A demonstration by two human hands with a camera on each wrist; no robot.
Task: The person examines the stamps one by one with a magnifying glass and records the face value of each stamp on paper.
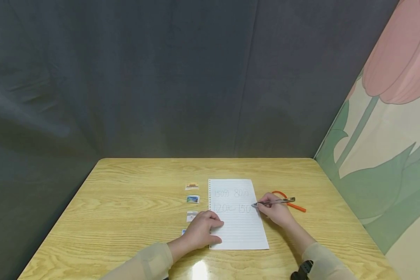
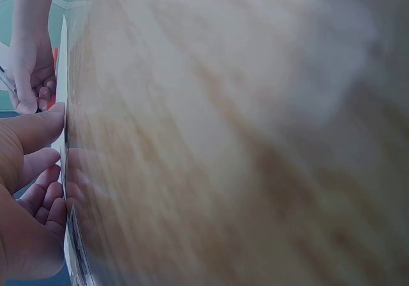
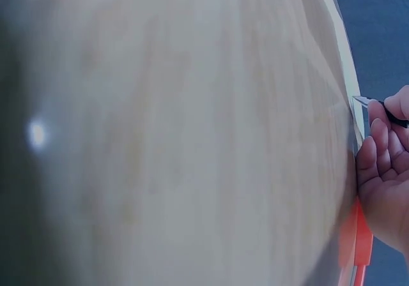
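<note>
A sheet of lined paper (image 1: 239, 235) with punched holes down its left side lies on the table. Handwritten numbers, among them 120 and 150, fill its upper half. My right hand (image 1: 277, 211) pinches a pen (image 1: 283, 200), whose tip touches the paper just after "150". The pen tip (image 3: 360, 99) also shows in the right wrist view. My left hand (image 1: 200, 229) rests on the sheet's left edge, thumb and fingers spread. Left of the sheet, small stamp-like pictures stand in a column: an orange one (image 1: 192, 186), a blue-green one (image 1: 193, 199) and a pale one (image 1: 191, 216). Another is mostly hidden by the left hand.
An orange object (image 1: 296, 207) with a straight bar and a thin curved part lies beyond the right hand, partly covered by it. The wooden table (image 1: 126, 210) meets a dark curtain (image 1: 182, 97) at the back and a flower-painted wall (image 1: 388, 155) at the right.
</note>
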